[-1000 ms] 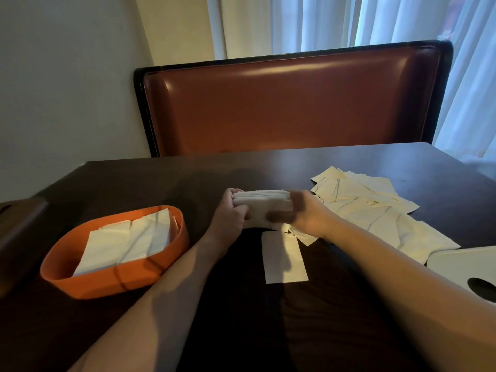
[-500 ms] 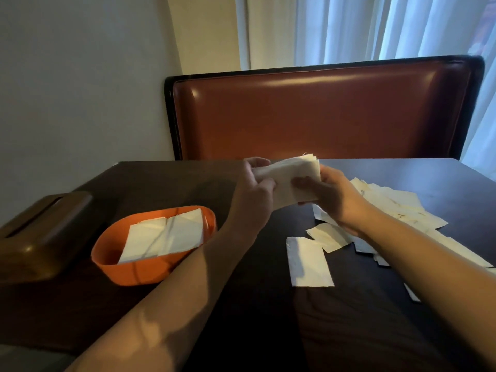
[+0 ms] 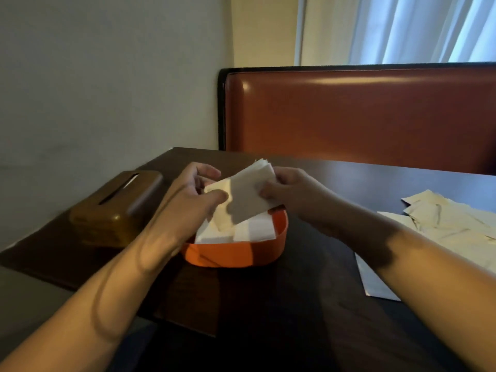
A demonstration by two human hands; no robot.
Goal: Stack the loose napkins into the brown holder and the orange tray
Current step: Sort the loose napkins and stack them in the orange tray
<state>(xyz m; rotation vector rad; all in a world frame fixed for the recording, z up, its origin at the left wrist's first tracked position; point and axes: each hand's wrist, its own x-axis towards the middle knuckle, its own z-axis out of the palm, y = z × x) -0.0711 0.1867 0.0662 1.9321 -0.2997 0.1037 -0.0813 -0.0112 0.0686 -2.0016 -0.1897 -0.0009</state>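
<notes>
A bundle of white napkins (image 3: 245,196) hangs tilted just above the orange tray (image 3: 236,255). My left hand (image 3: 194,200) pinches the bundle's left end with thumb and fingers. My right hand (image 3: 288,191) grips its right end. White napkins (image 3: 253,232) lie flat inside the tray under the bundle. The brown holder (image 3: 118,208), with a slot in its lid, stands left of the tray. Loose napkins (image 3: 442,224) lie scattered on the dark table at the right.
A single napkin (image 3: 371,283) lies flat on the table (image 3: 308,304) under my right forearm. A red-brown padded bench back (image 3: 362,116) runs along the table's far edge. A pale wall is at the left, with curtains behind the bench.
Both hands have lifted the bundle off the table and carried it left, from beside the loose napkins to over the orange tray. The view has swung left.
</notes>
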